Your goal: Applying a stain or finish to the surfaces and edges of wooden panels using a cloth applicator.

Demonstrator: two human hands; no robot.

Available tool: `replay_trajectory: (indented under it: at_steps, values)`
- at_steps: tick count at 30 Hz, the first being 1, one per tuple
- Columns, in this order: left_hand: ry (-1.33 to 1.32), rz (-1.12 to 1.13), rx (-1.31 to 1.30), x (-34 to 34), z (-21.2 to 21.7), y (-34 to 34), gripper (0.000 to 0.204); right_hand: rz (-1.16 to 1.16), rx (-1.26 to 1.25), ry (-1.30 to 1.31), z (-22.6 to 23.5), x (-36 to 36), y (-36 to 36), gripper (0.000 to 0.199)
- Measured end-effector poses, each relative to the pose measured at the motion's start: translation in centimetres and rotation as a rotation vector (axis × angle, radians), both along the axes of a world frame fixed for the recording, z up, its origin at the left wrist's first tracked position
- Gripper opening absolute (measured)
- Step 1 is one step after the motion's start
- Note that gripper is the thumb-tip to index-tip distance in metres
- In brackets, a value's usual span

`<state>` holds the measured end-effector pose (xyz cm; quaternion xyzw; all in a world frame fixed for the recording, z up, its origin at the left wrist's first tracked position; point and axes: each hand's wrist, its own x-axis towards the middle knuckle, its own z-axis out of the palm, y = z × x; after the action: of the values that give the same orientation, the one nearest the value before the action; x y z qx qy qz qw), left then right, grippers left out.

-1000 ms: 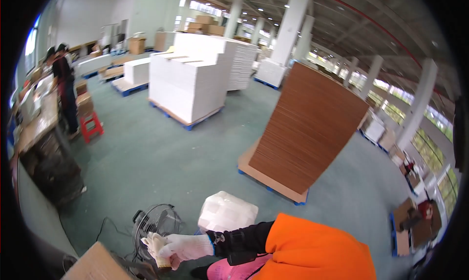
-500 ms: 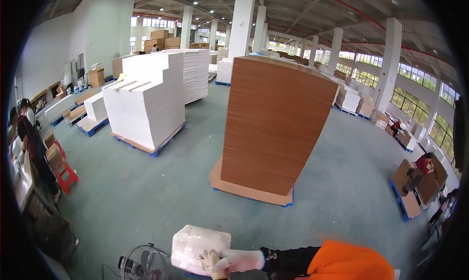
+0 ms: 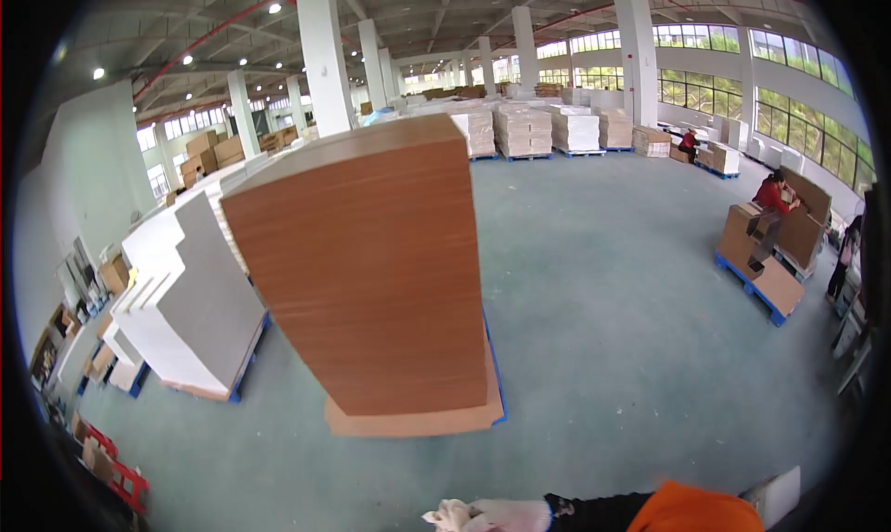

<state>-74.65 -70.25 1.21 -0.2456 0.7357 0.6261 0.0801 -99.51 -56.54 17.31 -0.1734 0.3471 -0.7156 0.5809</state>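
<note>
My right hand [image 3: 497, 514] wears a white glove and shows at the bottom edge, reaching leftward from a black cuff and an orange sleeve [image 3: 691, 512]. Its fingers look curled around something pale and crumpled, but the edge of the picture cuts it off. A corner of a white wrapped bundle [image 3: 773, 493] pokes up just right of the sleeve. My left hand is out of the picture.
A tall stack of brown board sheets [image 3: 390, 272] stands on a blue pallet straight ahead. A white sheet stack [image 3: 190, 314] stands to its left. At the right, a person in red [image 3: 768, 198] works at cardboard boxes on a pallet [image 3: 775, 286]. A red stool [image 3: 125, 481] is at lower left.
The view has swung, so the brown stack now fills the middle. The fan and the white bag near my hand have dropped out of sight. My hand sits lower at the edge.
</note>
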Motion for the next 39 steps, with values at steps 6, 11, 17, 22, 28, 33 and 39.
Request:
replay_trajectory:
  at_steps: [6,11,17,22,28,33,39]
  values:
    - [0.104,-0.392,-0.100,-14.5,2.4,3.8,0.033,-0.357,-0.181,-0.074,1.4,-6.4,11.1,0.032]
    - [0.100,-0.771,-0.202,-26.4,2.7,6.3,0.035,-0.466,-0.202,-0.076,1.0,-10.7,16.2,0.036]
    - [0.174,-1.077,-0.258,-45.6,3.7,17.7,0.037,-0.671,-0.133,-0.092,-1.7,-21.0,20.3,0.043]
    - [0.199,-1.224,-0.314,-61.2,6.9,25.0,0.037,-0.715,-0.028,0.005,0.5,-33.3,23.3,0.045]
    - [0.188,-1.427,-0.410,-72.5,4.0,24.1,0.038,-0.981,-0.116,-0.095,2.1,-44.5,30.1,0.050]
    - [0.214,-1.562,-0.511,-80.1,-3.0,19.3,0.038,-1.055,-0.237,-0.275,-1.9,-56.6,35.7,0.061]
    - [-0.216,-1.038,-0.409,-90.8,-6.6,24.2,0.062,-0.959,-0.037,-0.224,-4.7,-74.7,40.9,0.055]
